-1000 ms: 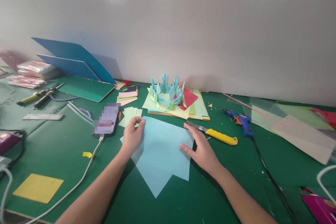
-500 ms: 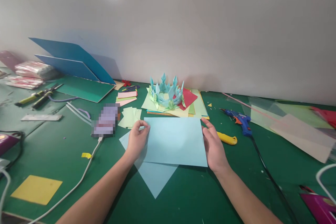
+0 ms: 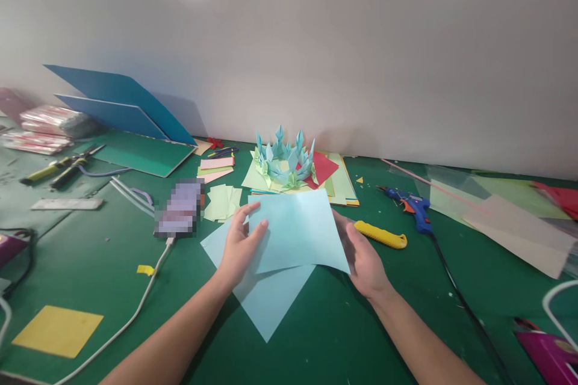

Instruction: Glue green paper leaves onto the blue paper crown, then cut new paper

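A light blue sheet of paper (image 3: 293,231) is held up in front of me, with its lower right corner curving out. My left hand (image 3: 238,246) has it by the left edge, the thumb across its front. At the right edge, my right hand (image 3: 366,261) supports it, with some fingers hidden behind the paper. Beneath, a second light blue sheet (image 3: 271,307) lies turned like a diamond on the green table, partly covered. Beyond the held sheet stands a blue and green folded-paper crown (image 3: 285,165) on stacked coloured paper (image 3: 345,183).
A yellow cutter (image 3: 382,234) and a blue glue gun (image 3: 419,210) lie to the right. Leftward are a phone (image 3: 180,207) on a white cable, pale green slips (image 3: 222,203), pliers (image 3: 67,168) and a yellow sheet (image 3: 58,331). A pale partition (image 3: 289,60) closes off the back.
The held sheet has shifted slightly left and tilted, and its lower edge now bows. My left thumb has lifted away from the fingers. More of the yellow cutter shows beside my right hand.
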`<action>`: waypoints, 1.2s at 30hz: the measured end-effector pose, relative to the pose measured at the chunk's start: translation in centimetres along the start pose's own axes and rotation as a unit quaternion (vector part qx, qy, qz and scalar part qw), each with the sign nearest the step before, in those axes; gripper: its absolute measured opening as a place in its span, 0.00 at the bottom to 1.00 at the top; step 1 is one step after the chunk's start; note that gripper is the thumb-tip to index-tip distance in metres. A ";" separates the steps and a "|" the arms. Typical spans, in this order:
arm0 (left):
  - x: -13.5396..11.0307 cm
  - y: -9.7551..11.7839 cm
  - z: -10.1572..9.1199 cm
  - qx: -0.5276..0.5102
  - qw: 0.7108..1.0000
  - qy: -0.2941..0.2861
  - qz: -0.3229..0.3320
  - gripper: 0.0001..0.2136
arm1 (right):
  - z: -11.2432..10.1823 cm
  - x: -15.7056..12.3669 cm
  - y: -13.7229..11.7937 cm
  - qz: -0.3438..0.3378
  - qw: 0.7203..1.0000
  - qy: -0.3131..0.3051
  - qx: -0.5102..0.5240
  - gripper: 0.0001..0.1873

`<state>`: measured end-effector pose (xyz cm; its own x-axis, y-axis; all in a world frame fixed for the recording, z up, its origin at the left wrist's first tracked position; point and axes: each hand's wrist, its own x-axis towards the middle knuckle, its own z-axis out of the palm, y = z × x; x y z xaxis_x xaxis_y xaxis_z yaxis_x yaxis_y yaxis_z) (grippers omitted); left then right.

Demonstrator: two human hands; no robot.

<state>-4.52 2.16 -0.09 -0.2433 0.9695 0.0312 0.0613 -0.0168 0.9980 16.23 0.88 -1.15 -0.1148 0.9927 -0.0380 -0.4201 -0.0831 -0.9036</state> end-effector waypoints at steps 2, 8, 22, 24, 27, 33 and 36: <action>-0.6 0.1 0.3 -0.023 0.999 -0.031 -0.016 0.19 | 0.2 -0.2 0.2 -0.020 0.996 -0.036 -0.078 0.25; -2.3 0.1 1.0 -0.120 0.983 -0.103 -0.091 0.25 | 1.1 -0.8 0.4 -0.092 0.935 -0.133 -0.315 0.20; -2.7 0.7 1.1 -0.140 0.971 -0.101 -0.166 0.25 | 1.0 -0.7 1.7 -0.047 0.982 -0.065 -0.172 0.43; -2.7 0.6 1.2 -0.125 0.977 -0.104 -0.141 0.23 | 1.0 -0.5 1.6 -0.017 0.991 -0.057 -0.121 0.45; -2.8 0.5 1.3 -0.096 0.984 -0.101 -0.112 0.22 | 1.2 -0.3 1.3 0.023 0.994 -0.064 -0.086 0.39; -2.9 0.2 1.4 -0.070 0.992 -0.095 -0.047 0.27 | 1.6 -0.3 1.1 0.092 0.989 -0.042 -0.106 0.24; -2.8 0.2 1.3 -0.058 0.993 -0.093 -0.044 0.24 | 1.6 -0.4 1.1 0.101 0.988 -0.017 -0.118 0.24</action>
<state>-2.61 -0.23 -0.03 -0.0591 0.9967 -0.0563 -0.0678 0.0523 0.9963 14.39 0.26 -1.40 -0.2070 0.9538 -0.2178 -0.1638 -0.2533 -0.9534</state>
